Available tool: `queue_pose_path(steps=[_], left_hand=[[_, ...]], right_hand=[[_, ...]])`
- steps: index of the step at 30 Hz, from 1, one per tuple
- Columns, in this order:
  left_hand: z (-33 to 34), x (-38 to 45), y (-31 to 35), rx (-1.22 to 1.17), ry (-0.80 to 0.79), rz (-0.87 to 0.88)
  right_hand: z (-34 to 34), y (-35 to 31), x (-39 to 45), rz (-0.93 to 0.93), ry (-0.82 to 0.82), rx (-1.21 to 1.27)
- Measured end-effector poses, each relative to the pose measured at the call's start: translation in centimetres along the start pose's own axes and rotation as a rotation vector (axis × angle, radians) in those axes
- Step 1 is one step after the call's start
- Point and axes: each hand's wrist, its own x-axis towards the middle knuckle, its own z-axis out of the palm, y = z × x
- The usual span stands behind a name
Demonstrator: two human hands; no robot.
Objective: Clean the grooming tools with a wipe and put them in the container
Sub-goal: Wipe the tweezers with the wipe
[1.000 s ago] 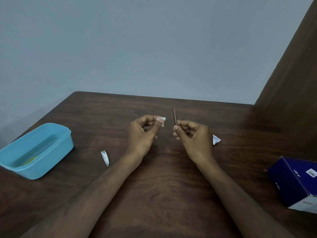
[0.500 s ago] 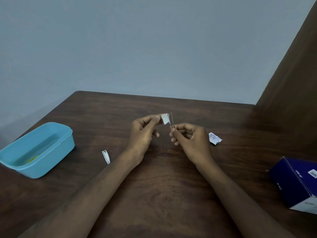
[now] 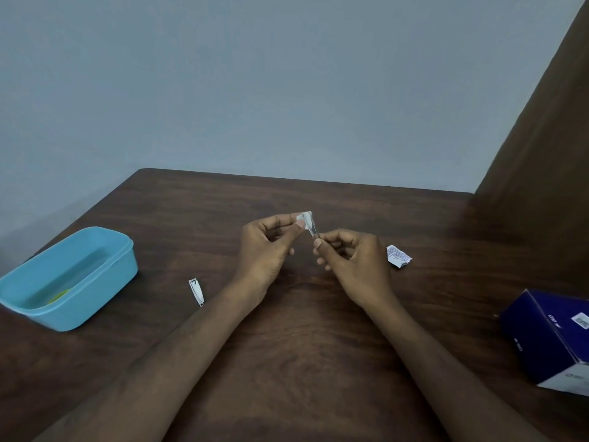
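Tweezers (image 3: 313,230) pinched at the lower end by the right hand (image 3: 350,263), thumb and forefinger curled round them, raised above the middle of the counter (image 3: 287,346) and tilted with the tips up and to the left. Wipe (image 3: 305,218) pinched between thumb and forefinger of the left hand (image 3: 264,250), now folded against the upper part of the tweezers and touching them; one second ago held apart from them with a gap between the hands, half a second ago just meeting the tips. Hands drawn closer together since then, nearly touching. Nail clipper (image 3: 196,291) unmoved on the counter, left of the left wrist, between it and the light blue container (image 3: 105,282) near the left edge; something yellow-green lying inside, too small to tell. Torn white sachet (image 3: 398,256) flat on the counter just right of the right hand. Dark blue box (image 3: 548,339) at the right edge, partly cut off. Dark brown wood-grain counter, far left corner rounded; pale grey-blue wall behind; brown panel rising along the right side.
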Motion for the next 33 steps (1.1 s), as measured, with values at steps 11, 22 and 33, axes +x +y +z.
queue_pose_path(steps=[11,22,33], left_hand=[[-0.4,0.1,0.6,-0.049,-0.038,-0.104],[0.0,-0.1,0.7,-0.177,-0.122,-0.082],[-0.4,0.9,0.1,-0.211,0.195,-0.069]], right_hand=[[-0.3,-2.0,0.1,0.383,-0.165,0.556],[-0.5,-2.8,0.5,0.547,-0.146,0.74],[-0.7,-2.4,0.9,0.492,-0.033,0.774]])
